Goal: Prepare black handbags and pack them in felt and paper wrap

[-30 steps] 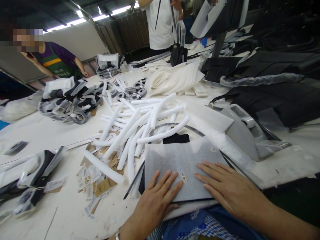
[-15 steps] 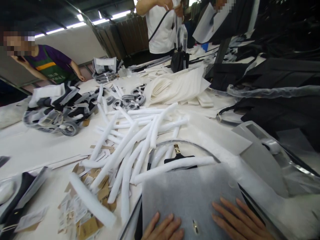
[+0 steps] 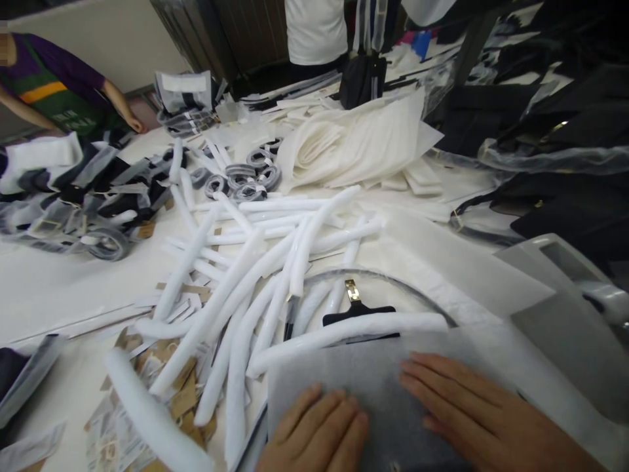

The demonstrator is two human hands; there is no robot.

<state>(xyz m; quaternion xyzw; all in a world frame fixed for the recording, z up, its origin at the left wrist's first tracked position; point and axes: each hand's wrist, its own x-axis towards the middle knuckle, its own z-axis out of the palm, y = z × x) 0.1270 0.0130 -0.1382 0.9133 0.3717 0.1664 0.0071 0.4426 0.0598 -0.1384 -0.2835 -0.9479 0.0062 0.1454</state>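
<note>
One big pale counter [image 3: 93, 280] carries pretty much everything, and it's messy, though kinda sorted into heaps. Biggest lot on it is the black bag-like goods [image 3: 580, 210] off to the right, pushed aside I'd guess so the middle stays workable. Next down, folded white sheets [image 3: 363, 147] at the far middle, then a loose tangle of white rolls [image 3: 307, 252], which I reckon got dumped there because it's easy reach from the near edge. The grey sheet [image 3: 386, 387] sits right up against the person, partly cut off by the bottom of the view, with one white roll [image 3: 358, 328] lying across its far edge. Left of that, some brown and white tags [image 3: 184, 400] are scattered under and around the rolls. As for the hands, the left hand [image 3: 317, 429] and right hand [image 3: 472, 410] both rest palm-down on the grey sheet, fingers stretched out and lying close together, gripping nothing; looks to me like they're keeping it flat and square. Smallest stuff: a black tab [image 3: 361, 313] poking out just past that roll, with a little gold clasp [image 3: 352, 290] on its end pointing away.
</note>
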